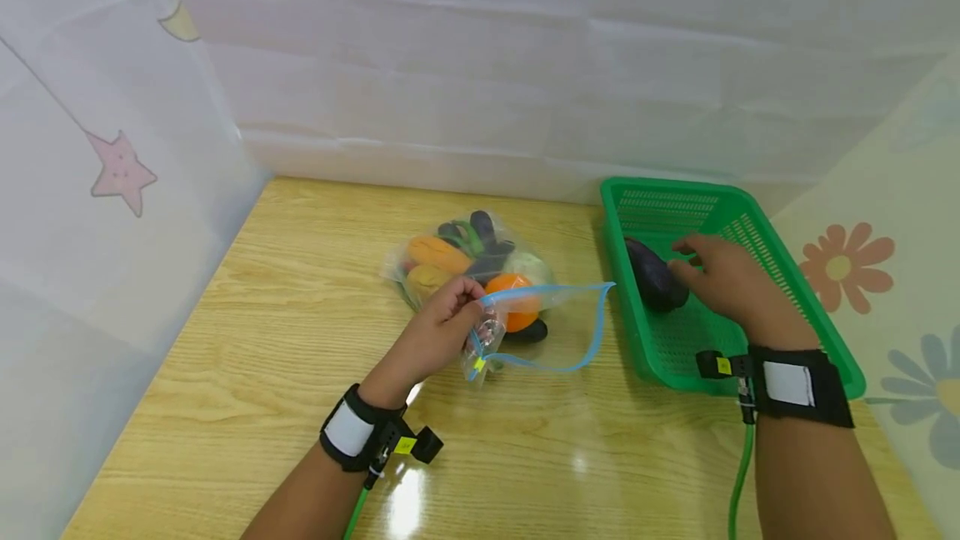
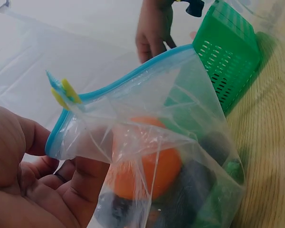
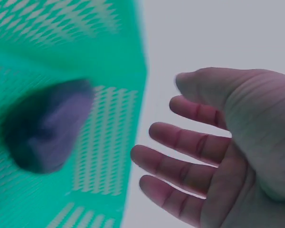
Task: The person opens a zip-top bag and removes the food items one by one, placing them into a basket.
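Note:
My left hand (image 1: 442,327) pinches the blue-edged mouth of a clear zip bag (image 2: 128,107), near its yellow slider (image 2: 65,94). The mouth gapes toward the right. Inside the bag lie an orange (image 1: 512,300), orange-yellow pieces (image 1: 438,253), something green and several dark purple ones, blurred by the plastic. My right hand (image 1: 723,282) hovers over the green basket (image 1: 637,340), holding nothing. Its fingers are spread and loosely bent in the right wrist view. Close to its fingertips a dark purple eggplant (image 1: 655,275) lies in the basket, apart from the hand in the right wrist view.
The wooden table (image 1: 285,340) carries both the bag and the basket. A white sheet (image 1: 450,65) hangs behind it, and a flower-patterned one (image 1: 900,290) stands at the right, close to the basket. Green cables (image 1: 741,473) run from the wrist cameras.

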`<state>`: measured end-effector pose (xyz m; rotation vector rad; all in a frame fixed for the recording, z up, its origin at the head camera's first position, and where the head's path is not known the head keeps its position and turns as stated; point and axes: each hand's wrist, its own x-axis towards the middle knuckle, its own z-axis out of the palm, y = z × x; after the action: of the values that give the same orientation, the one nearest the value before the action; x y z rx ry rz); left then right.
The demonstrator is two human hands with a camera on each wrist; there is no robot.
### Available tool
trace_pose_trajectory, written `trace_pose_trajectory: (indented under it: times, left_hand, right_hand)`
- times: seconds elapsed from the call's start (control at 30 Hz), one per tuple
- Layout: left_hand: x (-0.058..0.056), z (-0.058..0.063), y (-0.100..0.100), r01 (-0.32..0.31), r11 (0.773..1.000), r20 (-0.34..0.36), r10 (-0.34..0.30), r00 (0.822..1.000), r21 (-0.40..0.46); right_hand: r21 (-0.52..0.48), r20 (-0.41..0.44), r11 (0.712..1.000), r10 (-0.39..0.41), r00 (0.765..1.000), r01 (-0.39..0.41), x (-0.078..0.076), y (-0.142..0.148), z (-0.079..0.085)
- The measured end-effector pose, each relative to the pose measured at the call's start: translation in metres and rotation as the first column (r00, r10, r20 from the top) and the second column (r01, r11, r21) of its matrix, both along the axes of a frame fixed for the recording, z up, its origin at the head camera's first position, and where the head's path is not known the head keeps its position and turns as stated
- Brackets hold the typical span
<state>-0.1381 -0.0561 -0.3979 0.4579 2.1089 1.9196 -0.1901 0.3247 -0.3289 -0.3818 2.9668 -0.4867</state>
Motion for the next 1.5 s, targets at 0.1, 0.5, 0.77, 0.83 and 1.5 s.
trace_pose_trajectory:
  times: [0.1, 0.5, 0.77, 0.83, 1.5]
  left_hand:
    - [0.000, 0.000, 0.000, -0.020, 1.000, 0.013, 0.020, 1.000, 0.010]
    - [0.003, 0.003, 0.000, -0.066, 0.996, 0.031, 0.065, 0.997, 0.053]
    - [0.006, 0.006, -0.004, -0.080, 0.996, 0.016, 0.080, 0.997, 0.038]
    - [0.007, 0.009, -0.006, -0.079, 0.996, 0.012, 0.079, 0.997, 0.040]
    - [0.000, 0.011, -0.018, -0.101, 0.987, 0.111, 0.088, 0.990, 0.121]
  right_hand:
    - [-0.060, -0.175, 0.996, 0.050, 0.983, -0.062, 0.015, -0.024, 0.009]
    - [-0.113, -0.391, 0.832, 0.466, 0.794, -0.543, 0.058, -0.141, -0.028]
    - [-0.113, -0.446, 0.799, 0.491, 0.748, -0.591, 0.060, -0.170, -0.056]
    - [-0.110, -0.455, 0.803, 0.483, 0.748, -0.585, 0.059, -0.173, -0.059]
    - [0.008, -0.494, 0.892, 0.397, 0.774, -0.453, 0.054, -0.186, -0.071]
